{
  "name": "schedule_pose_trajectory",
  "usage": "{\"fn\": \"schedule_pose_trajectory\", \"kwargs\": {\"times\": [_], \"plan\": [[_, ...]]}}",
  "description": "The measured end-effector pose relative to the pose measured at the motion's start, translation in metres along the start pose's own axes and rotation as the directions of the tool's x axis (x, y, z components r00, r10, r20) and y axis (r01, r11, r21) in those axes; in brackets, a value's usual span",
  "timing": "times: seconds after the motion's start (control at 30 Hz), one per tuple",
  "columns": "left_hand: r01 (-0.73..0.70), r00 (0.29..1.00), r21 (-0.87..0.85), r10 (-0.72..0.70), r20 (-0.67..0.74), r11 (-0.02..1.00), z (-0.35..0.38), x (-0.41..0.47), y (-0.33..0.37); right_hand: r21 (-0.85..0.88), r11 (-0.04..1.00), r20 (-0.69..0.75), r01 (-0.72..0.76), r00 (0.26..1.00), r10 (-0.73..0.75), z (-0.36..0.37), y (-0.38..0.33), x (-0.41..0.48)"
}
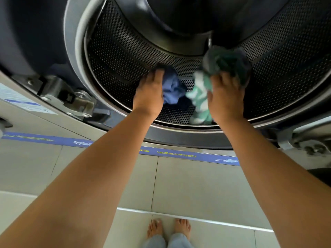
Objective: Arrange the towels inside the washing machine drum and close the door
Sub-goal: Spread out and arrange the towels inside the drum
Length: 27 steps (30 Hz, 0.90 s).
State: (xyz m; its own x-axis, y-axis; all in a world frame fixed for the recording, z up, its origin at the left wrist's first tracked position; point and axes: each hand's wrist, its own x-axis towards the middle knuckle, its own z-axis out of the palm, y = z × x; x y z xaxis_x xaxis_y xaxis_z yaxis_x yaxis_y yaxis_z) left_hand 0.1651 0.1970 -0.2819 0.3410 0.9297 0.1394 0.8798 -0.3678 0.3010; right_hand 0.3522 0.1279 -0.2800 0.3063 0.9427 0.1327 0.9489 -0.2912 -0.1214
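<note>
From the head view, both bare arms reach over the door rim into the drum point(125, 56), whose perforated wall curves round the far side. The left hand point(149, 92) lies palm-down on a blue towel point(172, 90) at the drum's near bottom; its fingers are curled over the cloth, but whether they clench it I cannot tell. The right hand point(225, 97) has its grip closed on a green-and-white towel point(200, 93) (blurred), one end hanging down to the drum floor, with a darker bundle point(231, 61) bunched just beyond the fingers. A dark cloth point(184, 103) lies between the two towels. The door hinge point(71, 99) sits left of the opening. Bare feet point(168, 228) stand on the tiled floor point(188, 185), near a blue strip point(53, 140).
</note>
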Motion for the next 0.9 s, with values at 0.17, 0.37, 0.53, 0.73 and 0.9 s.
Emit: {"fn": "schedule_pose_trajectory", "kwargs": {"times": [0.17,0.37,0.53,0.73,0.9], "plan": [[-0.082,0.914,0.105,0.033,0.404,0.991,0.025,-0.018,-0.016,0.153,0.988,0.278,0.033,0.958,-0.075,0.021,0.005,-0.010],[-0.050,0.935,0.100,0.012,0.354,0.994,0.023,-0.009,-0.012,0.155,0.949,0.085,-0.273,0.961,0.263,0.018,0.006,-0.006],[-0.086,0.935,-0.030,0.092,0.342,0.996,0.029,-0.011,0.005,0.024,0.952,0.313,-0.305,0.907,0.283,0.031,0.002,-0.008],[-0.082,0.819,-0.078,0.112,0.562,0.994,0.063,-0.004,0.023,0.105,0.947,0.378,-0.304,0.893,0.245,0.038,0.007,0.002],[-0.103,0.887,0.039,0.074,0.457,0.994,0.071,0.005,0.018,0.142,0.974,0.517,-0.179,0.852,0.081,0.047,0.012,0.004]]}}
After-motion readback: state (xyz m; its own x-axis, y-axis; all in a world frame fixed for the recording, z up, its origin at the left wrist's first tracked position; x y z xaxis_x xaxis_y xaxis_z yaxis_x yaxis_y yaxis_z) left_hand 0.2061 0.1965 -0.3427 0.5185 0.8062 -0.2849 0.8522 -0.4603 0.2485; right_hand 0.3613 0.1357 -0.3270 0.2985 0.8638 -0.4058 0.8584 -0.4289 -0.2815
